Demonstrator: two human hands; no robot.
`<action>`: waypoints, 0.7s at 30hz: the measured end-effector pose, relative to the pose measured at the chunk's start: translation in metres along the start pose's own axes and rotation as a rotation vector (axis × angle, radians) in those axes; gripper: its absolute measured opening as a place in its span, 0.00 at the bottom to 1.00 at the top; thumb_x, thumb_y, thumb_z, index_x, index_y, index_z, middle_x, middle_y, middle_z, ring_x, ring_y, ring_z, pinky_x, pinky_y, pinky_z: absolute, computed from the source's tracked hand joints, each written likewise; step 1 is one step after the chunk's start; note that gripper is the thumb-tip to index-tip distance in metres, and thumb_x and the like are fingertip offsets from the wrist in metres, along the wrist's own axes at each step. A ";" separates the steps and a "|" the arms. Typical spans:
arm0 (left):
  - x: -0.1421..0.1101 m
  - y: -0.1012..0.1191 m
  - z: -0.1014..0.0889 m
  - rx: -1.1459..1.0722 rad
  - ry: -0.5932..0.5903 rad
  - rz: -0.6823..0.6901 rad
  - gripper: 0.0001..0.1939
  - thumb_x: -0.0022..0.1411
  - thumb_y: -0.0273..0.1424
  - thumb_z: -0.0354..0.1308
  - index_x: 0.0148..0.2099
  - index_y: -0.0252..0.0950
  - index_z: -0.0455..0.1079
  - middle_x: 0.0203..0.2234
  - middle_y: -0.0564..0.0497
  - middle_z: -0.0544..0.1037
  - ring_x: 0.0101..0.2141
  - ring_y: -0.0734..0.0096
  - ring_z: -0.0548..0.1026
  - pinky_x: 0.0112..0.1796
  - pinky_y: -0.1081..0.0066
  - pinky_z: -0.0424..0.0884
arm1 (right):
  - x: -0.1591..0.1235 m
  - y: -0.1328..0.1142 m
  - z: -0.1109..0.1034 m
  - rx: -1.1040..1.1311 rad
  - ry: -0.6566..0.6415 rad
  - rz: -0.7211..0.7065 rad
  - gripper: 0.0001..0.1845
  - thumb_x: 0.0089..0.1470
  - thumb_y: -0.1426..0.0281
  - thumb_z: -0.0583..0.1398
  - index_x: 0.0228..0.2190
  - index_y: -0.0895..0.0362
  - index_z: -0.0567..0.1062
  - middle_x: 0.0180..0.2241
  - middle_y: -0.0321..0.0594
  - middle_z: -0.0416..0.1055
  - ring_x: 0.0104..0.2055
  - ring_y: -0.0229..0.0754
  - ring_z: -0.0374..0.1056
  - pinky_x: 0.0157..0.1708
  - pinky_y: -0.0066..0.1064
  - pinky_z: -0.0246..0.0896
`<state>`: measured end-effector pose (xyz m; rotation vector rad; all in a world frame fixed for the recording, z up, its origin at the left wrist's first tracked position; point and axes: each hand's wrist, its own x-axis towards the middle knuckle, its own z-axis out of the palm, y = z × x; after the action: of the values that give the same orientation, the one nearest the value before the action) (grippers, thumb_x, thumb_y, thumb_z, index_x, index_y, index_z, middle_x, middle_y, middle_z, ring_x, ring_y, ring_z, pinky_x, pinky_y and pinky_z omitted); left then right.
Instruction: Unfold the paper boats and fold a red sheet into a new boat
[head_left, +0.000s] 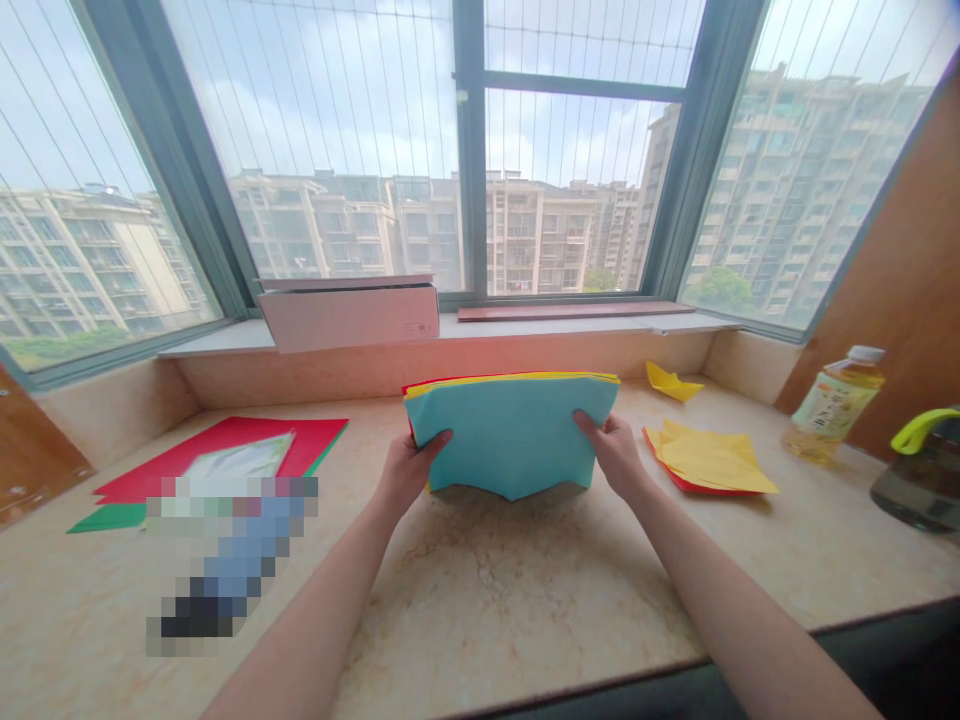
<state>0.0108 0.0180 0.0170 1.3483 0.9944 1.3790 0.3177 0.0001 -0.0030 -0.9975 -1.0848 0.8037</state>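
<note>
A stack of coloured paper (511, 440) is held up over the stone ledge, its light blue sheet facing me. Yellow and red edges show behind along the top, and the lower edge bends in a shallow zigzag. My left hand (415, 460) grips its left side, thumb on the blue face and fingers hidden behind. On the right side my right hand (611, 445) holds it the same way. Right of that hand lie yellow square sheets (709, 455) on top of red ones. A folded yellow paper boat (673, 382) sits behind them.
Red and green sheets (322, 435) lie at left under a clear packet (240, 462), near a blurred-out object (255, 540). A white box (352, 318) stands on the windowsill. A drink bottle (834, 405) and a dark jug (922, 470) with a lime-green handle stand at right.
</note>
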 end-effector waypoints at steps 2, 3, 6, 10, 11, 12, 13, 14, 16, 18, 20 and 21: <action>0.000 -0.002 0.000 -0.027 0.010 -0.005 0.28 0.41 0.48 0.72 0.39 0.32 0.78 0.37 0.44 0.83 0.36 0.54 0.79 0.42 0.57 0.75 | -0.001 -0.002 0.001 0.033 0.007 0.021 0.26 0.43 0.49 0.67 0.35 0.58 0.77 0.32 0.42 0.79 0.31 0.47 0.74 0.33 0.38 0.71; 0.000 -0.001 0.000 -0.024 0.013 0.000 0.27 0.41 0.48 0.72 0.38 0.32 0.78 0.36 0.44 0.83 0.35 0.55 0.79 0.41 0.57 0.75 | -0.001 -0.004 0.001 0.030 0.024 0.014 0.26 0.43 0.48 0.67 0.34 0.58 0.77 0.31 0.42 0.79 0.30 0.47 0.73 0.32 0.38 0.70; -0.001 0.004 -0.001 0.003 0.031 0.019 0.26 0.41 0.48 0.72 0.35 0.33 0.78 0.32 0.46 0.83 0.33 0.57 0.79 0.39 0.59 0.76 | -0.001 -0.009 -0.002 -0.031 0.103 -0.031 0.27 0.43 0.47 0.66 0.33 0.59 0.78 0.28 0.40 0.78 0.28 0.45 0.72 0.28 0.35 0.68; -0.002 0.016 -0.005 -0.021 -0.046 -0.033 0.28 0.42 0.49 0.72 0.39 0.31 0.77 0.34 0.43 0.83 0.35 0.54 0.80 0.38 0.58 0.77 | 0.001 -0.015 -0.008 -0.073 0.129 -0.035 0.28 0.44 0.47 0.66 0.35 0.59 0.79 0.28 0.40 0.78 0.28 0.45 0.71 0.27 0.33 0.66; -0.002 0.019 -0.006 -0.035 -0.100 -0.058 0.29 0.44 0.49 0.71 0.42 0.31 0.77 0.35 0.42 0.83 0.36 0.53 0.80 0.39 0.57 0.77 | 0.002 -0.015 -0.009 -0.092 0.117 -0.031 0.29 0.44 0.47 0.66 0.36 0.59 0.80 0.29 0.40 0.79 0.29 0.46 0.72 0.27 0.33 0.66; -0.003 0.021 -0.008 -0.045 -0.163 -0.087 0.29 0.47 0.49 0.70 0.44 0.31 0.77 0.37 0.41 0.83 0.38 0.52 0.80 0.40 0.56 0.77 | 0.002 -0.016 -0.010 -0.124 0.102 -0.029 0.29 0.45 0.47 0.65 0.37 0.59 0.80 0.29 0.41 0.79 0.29 0.47 0.72 0.28 0.33 0.66; -0.003 0.022 -0.009 -0.050 -0.224 -0.118 0.29 0.49 0.49 0.68 0.46 0.31 0.76 0.39 0.39 0.82 0.39 0.51 0.80 0.41 0.56 0.77 | 0.003 -0.015 -0.011 -0.176 0.093 -0.032 0.29 0.46 0.47 0.64 0.37 0.59 0.80 0.30 0.42 0.79 0.30 0.47 0.73 0.29 0.33 0.66; -0.004 0.023 -0.010 -0.047 -0.274 -0.147 0.28 0.51 0.48 0.67 0.47 0.32 0.76 0.41 0.39 0.82 0.41 0.51 0.80 0.42 0.55 0.76 | 0.003 -0.014 -0.011 -0.251 0.095 -0.042 0.29 0.47 0.47 0.63 0.37 0.59 0.80 0.31 0.43 0.79 0.31 0.48 0.73 0.30 0.34 0.66; -0.005 0.023 -0.011 -0.008 -0.319 -0.192 0.26 0.53 0.48 0.66 0.48 0.33 0.76 0.43 0.39 0.81 0.43 0.52 0.80 0.45 0.55 0.76 | 0.002 -0.009 -0.010 -0.455 0.124 -0.084 0.27 0.51 0.48 0.60 0.36 0.59 0.80 0.33 0.45 0.80 0.33 0.49 0.73 0.33 0.35 0.65; -0.007 0.023 -0.010 0.054 -0.310 -0.228 0.25 0.52 0.47 0.67 0.46 0.34 0.77 0.43 0.39 0.82 0.43 0.52 0.80 0.46 0.55 0.75 | 0.001 -0.003 -0.006 -0.691 0.158 -0.113 0.25 0.55 0.50 0.58 0.39 0.59 0.79 0.35 0.47 0.79 0.37 0.50 0.74 0.37 0.36 0.65; -0.009 0.021 -0.008 0.123 -0.278 -0.235 0.24 0.51 0.47 0.67 0.44 0.34 0.77 0.41 0.39 0.82 0.41 0.51 0.80 0.45 0.56 0.75 | -0.001 0.003 -0.002 -0.904 0.164 -0.087 0.24 0.58 0.52 0.56 0.44 0.58 0.77 0.38 0.50 0.79 0.41 0.52 0.74 0.40 0.37 0.64; -0.008 0.020 -0.007 0.163 -0.259 -0.219 0.23 0.52 0.47 0.67 0.43 0.34 0.78 0.40 0.40 0.83 0.41 0.51 0.80 0.44 0.56 0.75 | -0.001 0.005 0.001 -0.999 0.152 -0.054 0.24 0.60 0.53 0.55 0.46 0.58 0.76 0.39 0.51 0.79 0.43 0.53 0.74 0.41 0.37 0.64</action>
<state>0.0019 0.0055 0.0338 1.4472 1.0593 0.9503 0.3165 0.0008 -0.0082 -1.8069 -1.3905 0.0807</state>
